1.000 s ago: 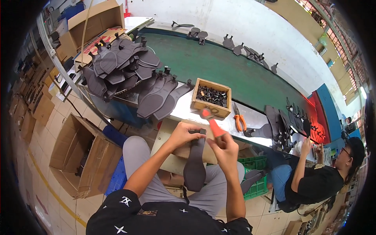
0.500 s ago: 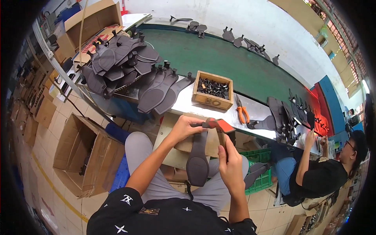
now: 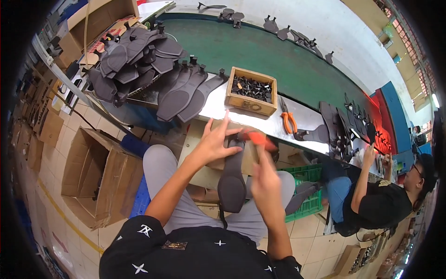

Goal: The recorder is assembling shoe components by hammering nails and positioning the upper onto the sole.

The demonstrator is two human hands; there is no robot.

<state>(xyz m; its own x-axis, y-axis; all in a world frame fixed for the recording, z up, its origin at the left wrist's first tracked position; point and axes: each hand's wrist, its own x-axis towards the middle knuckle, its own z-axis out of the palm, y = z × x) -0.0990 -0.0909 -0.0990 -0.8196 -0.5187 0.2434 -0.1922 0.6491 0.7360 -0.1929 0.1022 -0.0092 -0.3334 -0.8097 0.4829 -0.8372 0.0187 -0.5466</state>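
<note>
A dark grey shoe sole (image 3: 231,189) lies on a pale wooden block (image 3: 250,160) between my knees, its wide toe part toward me. My left hand (image 3: 214,145) is beside the sole's narrow heel end, fingers spread and thumb stretched out. My right hand (image 3: 267,183) is closed round the handle of a hammer (image 3: 255,138), which is smeared by motion. The red hammer head is over the heel end of the sole and hides part of it.
A wooden box (image 3: 251,103) of small black pieces and orange-handled pliers (image 3: 289,122) sit on the metal ledge. Heeled soles (image 3: 134,58) are piled at the left. Behind runs a green belt (image 3: 204,44). A cardboard box (image 3: 100,181) and green crate (image 3: 304,204) flank me; a co-worker (image 3: 385,200) sits right.
My left hand has opened its fingers near the heel end. My right hand has gone from beside the hammer head to gripping its handle. The view has shifted slightly.
</note>
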